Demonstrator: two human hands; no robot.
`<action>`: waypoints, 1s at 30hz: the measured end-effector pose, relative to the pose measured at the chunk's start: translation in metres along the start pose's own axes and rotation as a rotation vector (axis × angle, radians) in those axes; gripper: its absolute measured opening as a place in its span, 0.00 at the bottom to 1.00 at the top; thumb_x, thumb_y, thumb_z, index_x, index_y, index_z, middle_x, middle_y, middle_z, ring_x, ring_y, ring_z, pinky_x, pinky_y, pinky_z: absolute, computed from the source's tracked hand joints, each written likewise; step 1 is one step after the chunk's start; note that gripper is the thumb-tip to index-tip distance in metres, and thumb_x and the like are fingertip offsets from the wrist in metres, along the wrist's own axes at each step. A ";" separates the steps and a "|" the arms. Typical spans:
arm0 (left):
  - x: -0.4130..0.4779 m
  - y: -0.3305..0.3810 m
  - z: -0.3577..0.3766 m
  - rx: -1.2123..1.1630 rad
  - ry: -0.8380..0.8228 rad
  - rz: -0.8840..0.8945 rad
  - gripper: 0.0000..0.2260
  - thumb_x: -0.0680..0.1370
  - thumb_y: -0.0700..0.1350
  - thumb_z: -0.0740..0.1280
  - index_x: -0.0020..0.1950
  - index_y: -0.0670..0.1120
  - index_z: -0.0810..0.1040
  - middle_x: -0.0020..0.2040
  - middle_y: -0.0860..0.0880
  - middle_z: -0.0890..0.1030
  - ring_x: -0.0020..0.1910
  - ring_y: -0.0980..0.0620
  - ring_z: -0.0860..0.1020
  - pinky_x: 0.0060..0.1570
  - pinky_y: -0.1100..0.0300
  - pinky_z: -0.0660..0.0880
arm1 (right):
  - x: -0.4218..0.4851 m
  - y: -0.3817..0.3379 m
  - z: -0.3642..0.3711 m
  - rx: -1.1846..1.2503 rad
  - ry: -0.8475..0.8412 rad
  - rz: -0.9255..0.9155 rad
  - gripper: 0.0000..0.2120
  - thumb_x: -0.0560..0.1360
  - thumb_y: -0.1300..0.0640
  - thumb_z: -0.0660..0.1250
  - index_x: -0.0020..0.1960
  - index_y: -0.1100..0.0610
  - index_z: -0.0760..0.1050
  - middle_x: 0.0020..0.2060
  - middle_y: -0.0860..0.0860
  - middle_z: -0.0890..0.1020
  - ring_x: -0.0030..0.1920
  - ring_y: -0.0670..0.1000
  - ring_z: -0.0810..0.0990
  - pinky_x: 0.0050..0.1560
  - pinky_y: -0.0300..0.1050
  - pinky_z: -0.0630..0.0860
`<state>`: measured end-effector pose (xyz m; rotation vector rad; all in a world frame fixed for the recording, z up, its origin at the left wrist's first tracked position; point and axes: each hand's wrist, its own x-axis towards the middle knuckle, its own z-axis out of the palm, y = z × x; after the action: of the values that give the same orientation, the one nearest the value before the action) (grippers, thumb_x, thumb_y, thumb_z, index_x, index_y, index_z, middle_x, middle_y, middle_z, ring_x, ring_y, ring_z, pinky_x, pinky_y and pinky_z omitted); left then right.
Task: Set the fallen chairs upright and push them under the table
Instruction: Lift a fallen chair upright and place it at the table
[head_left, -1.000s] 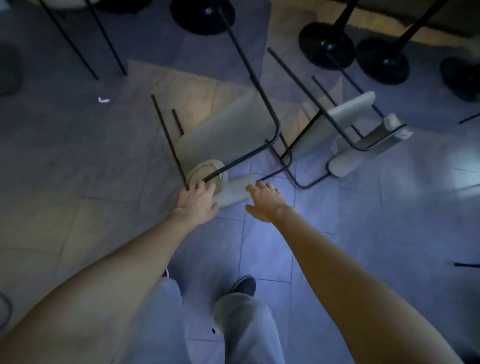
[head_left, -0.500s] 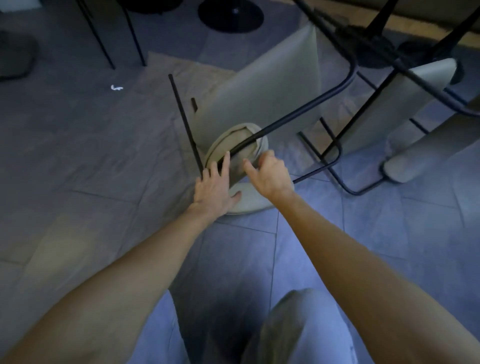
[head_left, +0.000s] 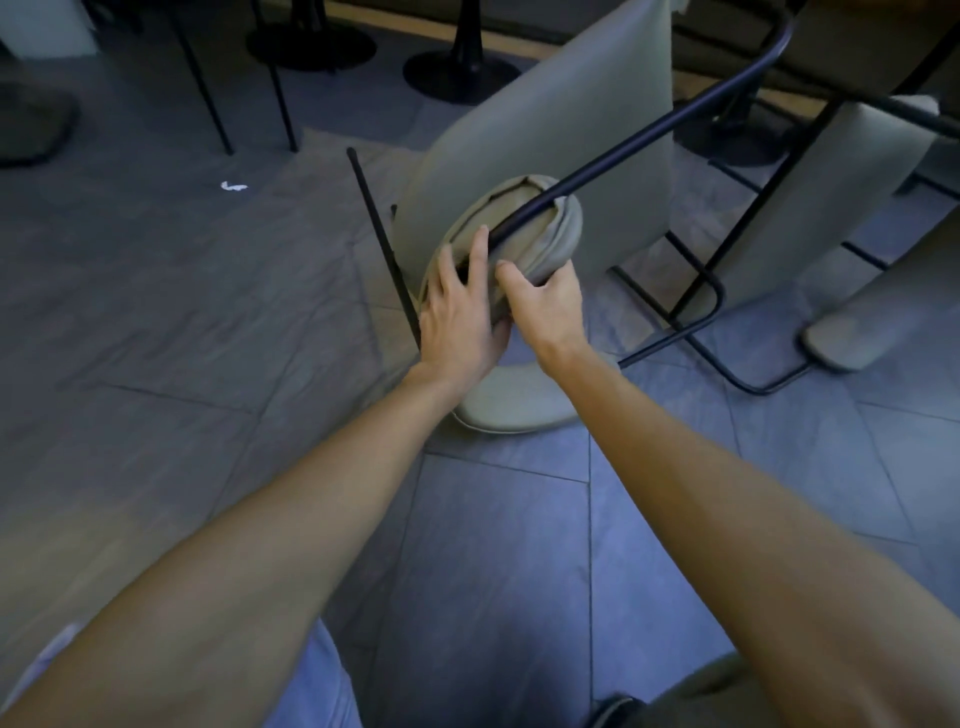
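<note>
A fallen chair (head_left: 545, 135) with grey padding and thin black legs lies on the tiled floor just ahead. Its padded backrest edge (head_left: 540, 228) points toward me. My left hand (head_left: 460, 317) lies flat on the left side of that edge, fingers spread over the padding. My right hand (head_left: 545, 306) wraps the edge from the right, fingers curled on it. A second fallen chair (head_left: 810, 208) of the same kind lies behind it to the right, its black frame crossing the first chair's.
Black round table bases (head_left: 460, 73) stand at the top of the view. Thin black legs (head_left: 208, 98) of other furniture rise at the upper left. A small white scrap (head_left: 234, 187) lies on the floor to the left. My legs show at the bottom.
I have leaned closer to the chair. Both hands went from hovering near the backrest edge to touching it, and the right hand's fingers have closed on the padding.
</note>
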<state>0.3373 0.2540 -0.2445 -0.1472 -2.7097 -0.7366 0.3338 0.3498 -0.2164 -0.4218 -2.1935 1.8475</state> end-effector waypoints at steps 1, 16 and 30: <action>0.004 0.002 -0.002 -0.007 0.004 -0.018 0.44 0.71 0.49 0.73 0.81 0.52 0.51 0.73 0.39 0.62 0.68 0.36 0.70 0.56 0.41 0.76 | -0.001 0.000 0.002 0.018 -0.003 -0.004 0.22 0.66 0.50 0.72 0.59 0.53 0.77 0.49 0.46 0.86 0.51 0.43 0.84 0.57 0.49 0.81; 0.017 0.012 -0.018 0.004 -0.060 -0.034 0.39 0.75 0.50 0.69 0.80 0.50 0.51 0.69 0.39 0.70 0.61 0.35 0.77 0.54 0.43 0.75 | 0.008 -0.006 0.015 0.133 0.017 0.030 0.24 0.61 0.53 0.71 0.56 0.53 0.73 0.46 0.49 0.86 0.49 0.49 0.85 0.54 0.55 0.82; 0.010 -0.010 0.005 -0.116 0.005 -0.092 0.46 0.70 0.38 0.75 0.80 0.52 0.51 0.70 0.41 0.68 0.67 0.37 0.71 0.64 0.42 0.71 | 0.021 -0.008 0.021 0.423 -0.069 0.100 0.18 0.69 0.69 0.69 0.59 0.63 0.78 0.48 0.58 0.86 0.50 0.57 0.86 0.54 0.59 0.82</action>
<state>0.3245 0.2481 -0.2500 -0.0480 -2.6847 -0.9204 0.3062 0.3374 -0.2124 -0.3896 -1.7751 2.3349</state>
